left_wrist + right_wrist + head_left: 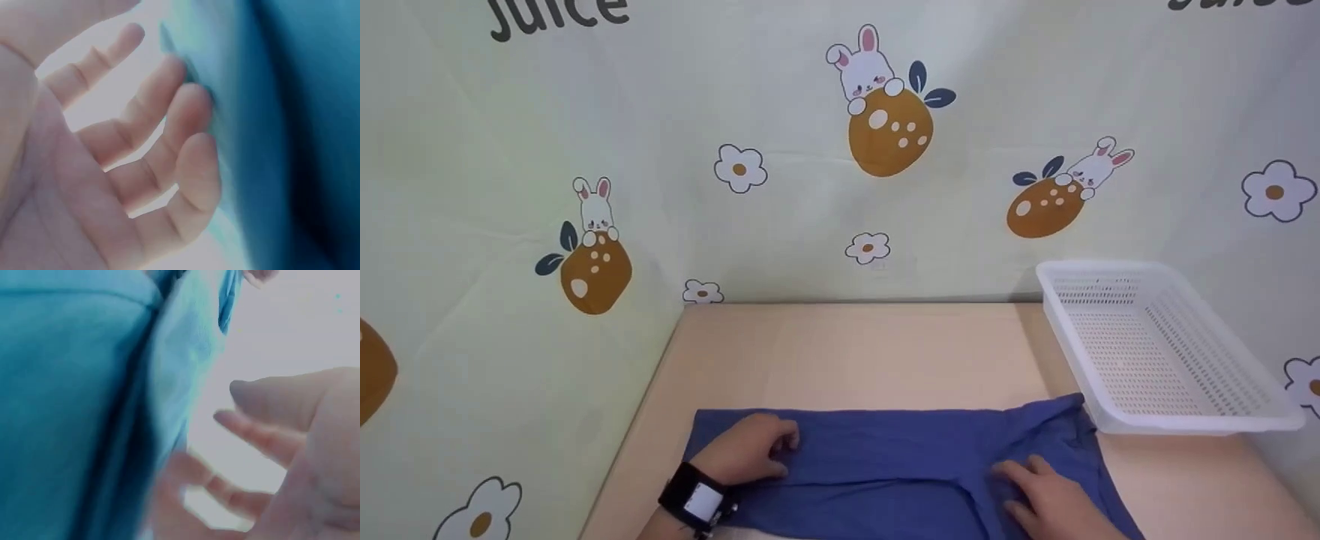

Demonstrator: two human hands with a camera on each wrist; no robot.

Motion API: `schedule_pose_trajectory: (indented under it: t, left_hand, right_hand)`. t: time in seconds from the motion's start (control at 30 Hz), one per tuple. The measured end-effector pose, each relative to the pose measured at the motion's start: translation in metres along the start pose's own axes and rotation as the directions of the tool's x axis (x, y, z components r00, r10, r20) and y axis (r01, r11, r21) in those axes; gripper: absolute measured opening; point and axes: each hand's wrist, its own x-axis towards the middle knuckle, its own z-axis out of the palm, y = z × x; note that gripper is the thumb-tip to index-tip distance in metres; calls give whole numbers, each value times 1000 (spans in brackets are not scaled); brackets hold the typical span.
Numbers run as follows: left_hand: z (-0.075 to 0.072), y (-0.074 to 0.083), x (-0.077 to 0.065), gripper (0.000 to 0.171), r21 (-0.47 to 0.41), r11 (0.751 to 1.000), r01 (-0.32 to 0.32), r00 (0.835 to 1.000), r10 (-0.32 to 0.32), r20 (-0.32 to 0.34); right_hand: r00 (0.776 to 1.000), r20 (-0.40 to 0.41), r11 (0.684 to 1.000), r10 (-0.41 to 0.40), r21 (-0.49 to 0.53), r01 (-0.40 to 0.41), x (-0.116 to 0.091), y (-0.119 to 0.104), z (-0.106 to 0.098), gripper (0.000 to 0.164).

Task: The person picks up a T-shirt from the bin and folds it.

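A blue piece of cloth, which looks like a garment laid in folds, lies across the near part of the table. A long crease runs along its middle, and its right end is bunched. My left hand is over the cloth's left end, fingers loosely bent and nothing gripped. In the left wrist view, its fingertips are beside the blurred blue fabric. Over the right part is my right hand, its fingers spread and slightly bent. The right wrist view has these fingers beside the fabric, with no pinch visible; contact is unclear.
A white perforated plastic basket stands at the right, its near left corner close to the cloth. The light wooden table meets a patterned backdrop at the back and left. A black device with a screen is strapped to my left wrist.
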Motion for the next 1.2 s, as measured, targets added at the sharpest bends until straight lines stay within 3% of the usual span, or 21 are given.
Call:
schedule_pose_trajectory:
  t: [0.1, 0.27, 0.37, 0.5, 0.63, 0.73, 0.93, 1.2]
  left_hand:
    - [5, 6, 4, 26, 11, 1000, -5, 1000, 5, 25]
    - [7, 3, 5, 29, -9, 999, 37, 999, -37, 27]
    - [8, 5, 1, 36, 35, 999, 41, 999, -41, -3]
    - [17, 15, -14, 56, 111, 991, 74, 997, -75, 8]
    - [22, 20, -25, 69, 81, 990, 114, 989, -121, 84]
    - [20, 21, -27, 79, 59, 989, 138, 982, -145, 120]
    - [19, 31, -25, 105, 52, 980, 192, 967, -198, 161]
    - [26, 46, -17, 111, 148, 954, 261, 954, -278, 109]
  right_hand:
    - [990, 9, 988, 139, -65, -138, 5, -14, 5, 51]
    - [973, -15, 961, 228, -160, -228, 20, -22, 10, 45]
    - [969, -27, 949, 244, -201, -244, 27, -22, 10, 44]
    - [955, -39, 926, 294, -236, -295, 31, -21, 17, 68]
    - [938, 25, 924, 347, -180, -337, 36, -14, 22, 95]
    - [931, 94, 929, 353, -149, -338, 41, -12, 22, 101]
    - [940, 121, 939, 317, -178, -294, 48, -6, 16, 101]
    - [962, 137, 963, 238, -166, -214, 87, 20, -10, 99]
